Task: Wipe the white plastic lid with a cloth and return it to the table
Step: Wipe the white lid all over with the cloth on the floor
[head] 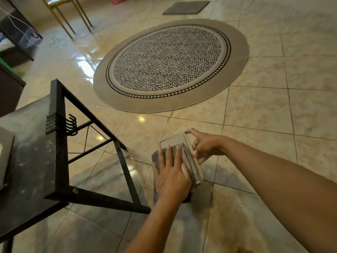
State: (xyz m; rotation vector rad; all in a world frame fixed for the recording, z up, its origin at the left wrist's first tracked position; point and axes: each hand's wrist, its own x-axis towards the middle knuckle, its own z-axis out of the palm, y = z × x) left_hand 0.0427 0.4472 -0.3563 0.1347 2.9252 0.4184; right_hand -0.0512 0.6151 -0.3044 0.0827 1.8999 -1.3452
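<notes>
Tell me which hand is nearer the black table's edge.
Left. The left hand presses the cloth flat on the lid, on the side toward the table; the right hand grips the lid's far side, farther away.

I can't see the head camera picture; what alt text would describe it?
Above a tiled floor, the left hand presses a grey cloth on a white plastic lid, which the right hand grips by its edge. A dark table stands left.

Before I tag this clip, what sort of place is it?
Probably a room in a home: glossy tiled floor, a round patterned rug, and a dark table at the left.
</notes>
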